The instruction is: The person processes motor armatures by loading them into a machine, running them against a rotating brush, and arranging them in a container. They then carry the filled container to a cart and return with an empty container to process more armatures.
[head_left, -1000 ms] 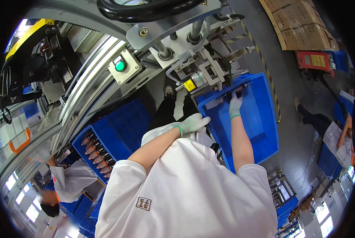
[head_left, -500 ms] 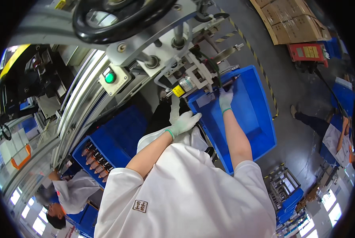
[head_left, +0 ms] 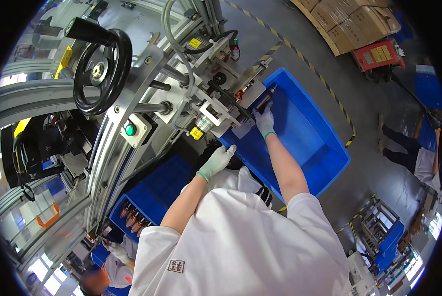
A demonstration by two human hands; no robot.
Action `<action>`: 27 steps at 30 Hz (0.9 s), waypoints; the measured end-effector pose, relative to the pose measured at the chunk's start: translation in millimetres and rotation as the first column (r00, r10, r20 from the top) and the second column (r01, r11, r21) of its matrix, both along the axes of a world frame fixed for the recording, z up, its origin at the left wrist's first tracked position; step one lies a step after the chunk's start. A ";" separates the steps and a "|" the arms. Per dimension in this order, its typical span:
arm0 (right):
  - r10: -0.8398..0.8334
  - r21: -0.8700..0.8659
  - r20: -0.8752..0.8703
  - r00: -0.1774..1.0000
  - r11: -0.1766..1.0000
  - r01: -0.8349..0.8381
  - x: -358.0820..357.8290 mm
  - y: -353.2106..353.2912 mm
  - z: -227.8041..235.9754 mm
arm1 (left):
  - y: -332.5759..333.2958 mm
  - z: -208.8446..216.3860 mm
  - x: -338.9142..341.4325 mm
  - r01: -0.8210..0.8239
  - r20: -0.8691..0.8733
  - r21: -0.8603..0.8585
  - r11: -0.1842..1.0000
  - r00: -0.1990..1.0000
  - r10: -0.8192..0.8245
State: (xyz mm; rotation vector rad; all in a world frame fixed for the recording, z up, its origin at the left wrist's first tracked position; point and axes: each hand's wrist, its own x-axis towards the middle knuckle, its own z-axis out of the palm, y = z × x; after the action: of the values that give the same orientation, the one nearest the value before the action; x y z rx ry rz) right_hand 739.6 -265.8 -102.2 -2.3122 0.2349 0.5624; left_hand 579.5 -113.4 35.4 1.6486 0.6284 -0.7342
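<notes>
My right hand (head_left: 264,121), in a white glove with a green cuff, reaches over the far-left side of a large blue plastic bin (head_left: 329,170). Its fingers are closed round a slim, dark cylindrical part (head_left: 266,98) that points away from me; the glove hides the part's near end. At the bin's near-left corner is my left hand (head_left: 217,162), gloved too, its fingers curled beside the rim. Whatever it holds, if anything, is hidden. Just beyond both hands stands a machine fixture (head_left: 215,112) with metal blocks and a yellow-labelled cylinder (head_left: 197,133).
A black handwheel (head_left: 124,74) and a green push button (head_left: 130,129) are on the machine at left. Below, a blue crate (head_left: 117,209) holds several copper-coloured parts (head_left: 132,220). Stacked cartons (head_left: 349,24) and a red pallet truck (head_left: 379,54) stand far right. Other people work at both sides.
The view has shifted, bringing more of the handwheel into sight. My left hand's fingers, stretched toward the bin's rim before, are now curled. My right hand still grips the dark cylindrical part.
</notes>
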 end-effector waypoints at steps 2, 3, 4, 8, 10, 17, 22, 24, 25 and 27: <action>0.027 -0.011 -0.047 0.999 1.000 -0.028 1.9 2.9 2.5 | -0.4 11.6 4.5 -0.017 -0.044 0.025 1.000 0.999 0.018; 0.041 -0.022 -0.053 0.998 0.999 -0.042 1.5 4.4 3.5 | -0.8 18.0 6.2 -0.017 -0.043 0.029 0.999 0.999 0.018; 0.057 -0.033 -0.056 0.997 0.998 -0.059 2.3 5.9 4.5 | -1.0 25.5 8.2 -0.010 -0.039 0.037 0.999 0.999 0.011; 0.071 -0.005 -0.090 0.993 0.997 -0.072 3.1 5.6 4.0 | -6.3 19.2 2.9 -0.064 -0.002 0.030 0.997 0.998 0.064; 0.066 0.001 -0.014 0.998 0.998 -0.066 -0.2 1.3 -3.5 | -10.8 9.7 -0.9 -0.090 0.022 0.037 0.995 0.996 0.089; 0.234 -0.023 -0.003 0.972 0.972 -0.234 -6.2 -17.5 11.2 | -13.6 -35.6 -17.1 -0.190 0.003 -0.020 0.982 0.982 0.190; 0.417 0.094 0.071 0.906 0.902 -0.422 -31.5 -39.6 41.5 | -16.3 -36.8 -20.0 -0.156 0.076 -0.035 0.987 0.984 0.158; 0.424 0.198 0.085 0.902 0.880 -0.432 -46.9 -44.8 59.1 | -18.9 -30.4 -21.5 -0.296 0.181 -0.090 0.951 0.934 0.308; 0.434 0.236 0.131 0.891 0.860 -0.453 -56.0 -48.1 64.1 | -13.7 -27.9 -22.1 -0.249 0.218 -0.040 0.968 0.943 0.252; 0.376 0.374 0.037 0.926 0.854 -0.362 -84.9 -26.4 124.2 | 6.1 -41.8 -39.5 -0.285 0.321 -0.078 0.955 0.900 0.295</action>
State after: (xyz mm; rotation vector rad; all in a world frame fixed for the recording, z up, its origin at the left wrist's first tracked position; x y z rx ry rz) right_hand 654.6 -292.3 22.0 -1.9747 -0.2912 0.7687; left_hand 540.1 -107.3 -6.5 1.5594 0.6003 -0.2401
